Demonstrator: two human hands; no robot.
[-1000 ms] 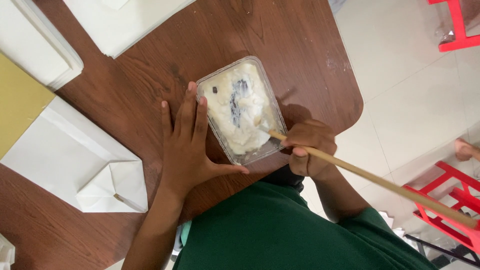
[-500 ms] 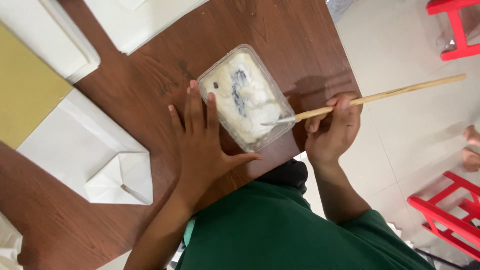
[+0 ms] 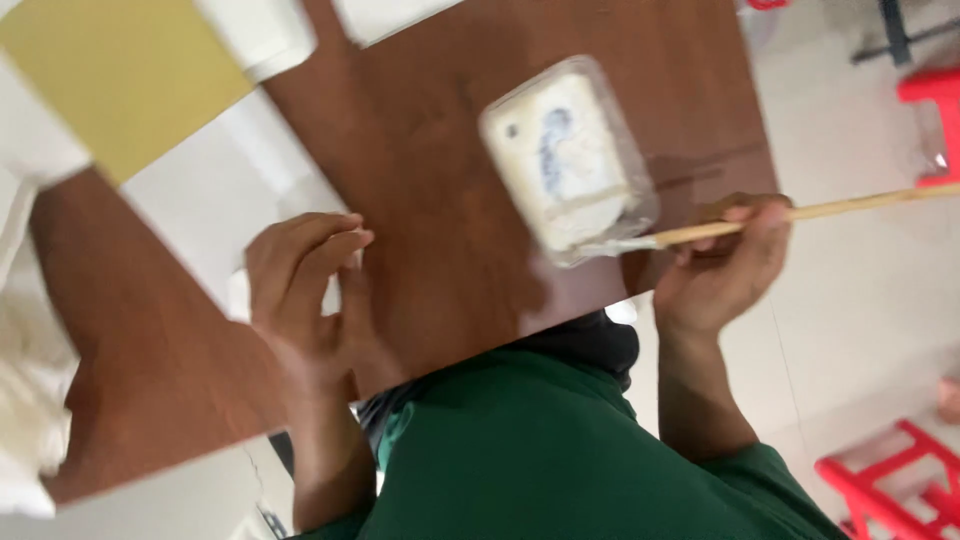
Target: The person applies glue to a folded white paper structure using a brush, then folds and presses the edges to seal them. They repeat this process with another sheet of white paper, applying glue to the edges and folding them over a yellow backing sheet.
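Fingers [image 3: 745, 215] of the right hand [image 3: 715, 265] closed round a long wooden stick [image 3: 800, 212]; its whitened tip rests at the near rim of a clear plastic tub [image 3: 570, 160]. Left hand [image 3: 305, 290] lies flat and spread on the dark brown wood counter [image 3: 420, 210], holding nothing, well apart from the tub. Tub: rectangular, rounded corners, filled with white paste bearing a grey-blue streak, tilted on the counter just beyond the stick fingers. Beyond the left fingers: white paper sheet [image 3: 215, 195], then a yellow sheet [image 3: 125, 70]. Pale tiled floor [image 3: 860, 320] right of the counter; red furniture [image 3: 890, 480] near, more red furniture [image 3: 930, 110] farther off.
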